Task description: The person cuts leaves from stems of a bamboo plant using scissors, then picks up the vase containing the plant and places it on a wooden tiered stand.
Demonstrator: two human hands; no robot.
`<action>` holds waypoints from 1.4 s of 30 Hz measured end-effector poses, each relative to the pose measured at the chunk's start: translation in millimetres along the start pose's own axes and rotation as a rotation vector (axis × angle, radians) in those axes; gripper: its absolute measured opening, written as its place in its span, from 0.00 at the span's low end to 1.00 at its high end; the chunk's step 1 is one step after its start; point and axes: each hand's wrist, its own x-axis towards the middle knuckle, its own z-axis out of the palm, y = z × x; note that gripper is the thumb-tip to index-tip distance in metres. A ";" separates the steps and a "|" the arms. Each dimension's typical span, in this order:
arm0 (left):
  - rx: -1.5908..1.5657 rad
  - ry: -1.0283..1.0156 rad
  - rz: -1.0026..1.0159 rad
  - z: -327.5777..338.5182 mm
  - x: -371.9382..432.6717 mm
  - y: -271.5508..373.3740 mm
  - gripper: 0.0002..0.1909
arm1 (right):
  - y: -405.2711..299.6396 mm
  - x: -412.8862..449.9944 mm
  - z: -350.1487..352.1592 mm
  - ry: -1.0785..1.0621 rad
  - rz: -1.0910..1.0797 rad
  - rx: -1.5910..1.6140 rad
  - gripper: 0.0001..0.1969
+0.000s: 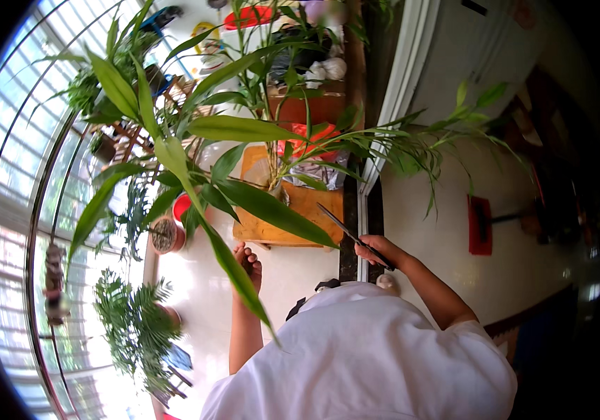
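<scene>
In front of me a tall lucky bamboo plant (272, 152) stands in a clear vase (279, 193) on a wooden stool (258, 226). Its long leaves spread close to the camera. My right hand (379, 251), to the right of the stool's near edge, grips a long, slim metal cutting tool (339, 223) with a dark handle. The tip points toward the vase; whether it is scissors or a knife is unclear. By the stool's near left corner is my left hand (247, 265), fingers bent. A hanging leaf (232, 268) partly covers it, so its grasp cannot be made out.
Potted plants (134, 320) line the barred window at left, near a terracotta pot (166, 235) and a red container (181, 207). Red and clear plastic bags (313, 142) lie behind the vase. A sliding-door track (363, 220) runs along the right. A red dustpan-like object (480, 226) rests beyond it.
</scene>
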 end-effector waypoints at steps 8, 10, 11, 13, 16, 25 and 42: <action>-0.086 0.136 0.088 46.9 -35.0 -84.1 0.07 | -71.7 -65.2 -75.4 -0.153 -0.158 -0.029 0.10; -0.043 0.140 0.121 83.6 -38.9 -101.0 0.08 | -100.4 -80.1 -90.5 -0.160 -0.241 -0.108 0.08; -0.055 0.148 0.134 98.8 -37.5 -105.1 0.08 | -115.0 -82.0 -98.5 -0.087 -0.325 -0.217 0.12; 0.109 0.007 0.258 128.9 -35.0 -106.2 0.08 | -143.3 -75.8 -115.0 0.049 -0.475 -0.400 0.21; 0.159 0.008 0.428 172.1 -26.2 -96.3 0.09 | -209.7 -68.5 -123.1 0.266 -0.587 -0.663 0.23; 0.224 0.045 0.609 225.5 54.6 -40.9 0.08 | -303.9 30.3 -171.7 0.672 -0.942 -1.450 0.25; 0.242 0.264 0.719 257.5 130.2 -9.5 0.13 | -323.9 163.8 -166.9 0.424 -1.204 -1.740 0.22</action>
